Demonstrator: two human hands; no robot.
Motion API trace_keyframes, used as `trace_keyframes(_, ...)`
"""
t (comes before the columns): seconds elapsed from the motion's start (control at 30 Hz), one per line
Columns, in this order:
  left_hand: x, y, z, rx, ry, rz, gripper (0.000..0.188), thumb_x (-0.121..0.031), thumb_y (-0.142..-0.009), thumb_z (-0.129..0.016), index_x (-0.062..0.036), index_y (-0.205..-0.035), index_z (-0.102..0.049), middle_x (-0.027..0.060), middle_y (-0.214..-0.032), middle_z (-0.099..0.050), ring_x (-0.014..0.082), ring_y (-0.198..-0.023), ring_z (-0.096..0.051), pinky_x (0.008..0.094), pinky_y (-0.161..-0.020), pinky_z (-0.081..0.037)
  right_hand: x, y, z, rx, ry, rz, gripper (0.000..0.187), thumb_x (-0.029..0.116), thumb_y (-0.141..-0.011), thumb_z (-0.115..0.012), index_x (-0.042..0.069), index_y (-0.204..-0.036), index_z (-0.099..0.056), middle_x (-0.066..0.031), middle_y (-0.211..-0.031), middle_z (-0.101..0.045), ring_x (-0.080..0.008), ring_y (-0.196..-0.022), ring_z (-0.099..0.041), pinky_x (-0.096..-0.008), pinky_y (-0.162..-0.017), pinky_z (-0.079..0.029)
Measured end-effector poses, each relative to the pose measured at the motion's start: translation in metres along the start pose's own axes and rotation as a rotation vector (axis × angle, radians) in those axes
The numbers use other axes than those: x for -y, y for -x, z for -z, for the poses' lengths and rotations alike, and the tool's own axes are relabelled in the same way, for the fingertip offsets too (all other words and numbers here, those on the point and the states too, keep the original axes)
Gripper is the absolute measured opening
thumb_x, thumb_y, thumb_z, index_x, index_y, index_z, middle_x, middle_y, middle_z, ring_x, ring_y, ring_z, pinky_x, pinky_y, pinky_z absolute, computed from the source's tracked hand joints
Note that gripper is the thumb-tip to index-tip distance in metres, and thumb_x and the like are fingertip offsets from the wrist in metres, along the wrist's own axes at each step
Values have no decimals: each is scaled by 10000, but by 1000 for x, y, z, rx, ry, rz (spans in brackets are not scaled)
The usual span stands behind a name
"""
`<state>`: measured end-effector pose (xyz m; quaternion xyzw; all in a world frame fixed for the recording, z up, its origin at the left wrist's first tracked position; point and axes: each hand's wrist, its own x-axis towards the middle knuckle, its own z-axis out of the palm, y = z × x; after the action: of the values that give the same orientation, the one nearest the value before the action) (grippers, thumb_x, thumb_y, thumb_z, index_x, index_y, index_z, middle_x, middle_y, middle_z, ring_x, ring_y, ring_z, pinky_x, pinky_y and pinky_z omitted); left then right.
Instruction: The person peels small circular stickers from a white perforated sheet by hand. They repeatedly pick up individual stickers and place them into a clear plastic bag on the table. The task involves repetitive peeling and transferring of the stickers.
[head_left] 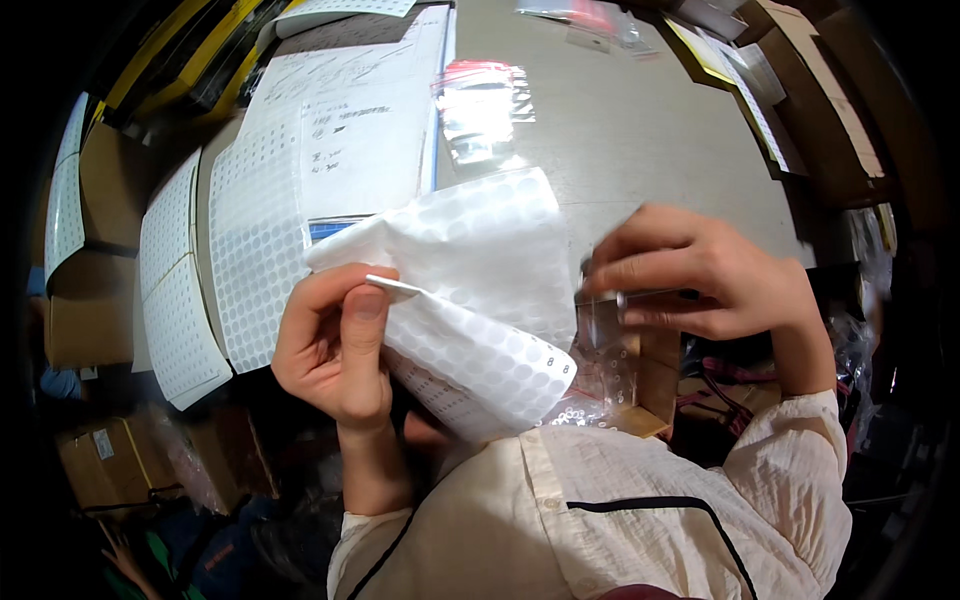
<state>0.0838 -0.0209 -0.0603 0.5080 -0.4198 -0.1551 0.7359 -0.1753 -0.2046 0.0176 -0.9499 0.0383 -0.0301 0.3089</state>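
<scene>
My left hand (340, 340) pinches a folded white sheet of round stickers (490, 250) between thumb and fingers. The sheet is creased and curls over, with rows of pale dots and a few small printed marks near its lower right corner. To the right of it, my right hand (705, 270) is raised with its fingers bent in. Its fingertips are blurred, and I cannot make out what they hold. Just below those fingertips is something see-through like plastic film (602, 322). Under it, a cardboard box (657, 380) contains small pale ring-like pieces (585, 410).
Further sticker sheets (255, 250) lie left of my left hand, beside a paper with handwriting (365, 130). Small zip bags with red tops (480, 105) rest on the grey table (640, 130). Cardboard boxes (820, 90) line the right side, and more boxes (110, 300) stand left.
</scene>
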Motion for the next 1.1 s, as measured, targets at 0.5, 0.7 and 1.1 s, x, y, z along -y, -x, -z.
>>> trace_keyframes(0.5,1,-4,-6,-79,80,51,118,-47,-997,-652,60,-1044,-672,96,-981,-701,114,-875,-610,223,-830,-458,-203,-57,78,-721,492,-276,324,255,-853,-772,28,-1074,-700,-160,-1124,-668,-335,-1017,-631,-418,-852,-507)
trace_keyframes(0.7,-1,0,-11,32,-134,37,87,43,-954,-691,70,-1036,-699,74,-940,-722,76,-799,-603,194,-748,-477,-74,-23,-1,-489,478,-1,172,-30,-837,-691,36,-995,-681,-132,-1019,-689,-346,-931,-644,-414,-865,-499)
trace_keyframes(1.1,10,0,-26,-131,-98,-142,98,-25,-997,-686,58,-1046,-697,76,-968,-723,95,-843,-624,205,-784,-493,46,-23,-57,-460,-216,-226,262,174,-941,-702,3,-1114,-604,-127,-968,-632,-217,-689,-638,-332,-622,-508)
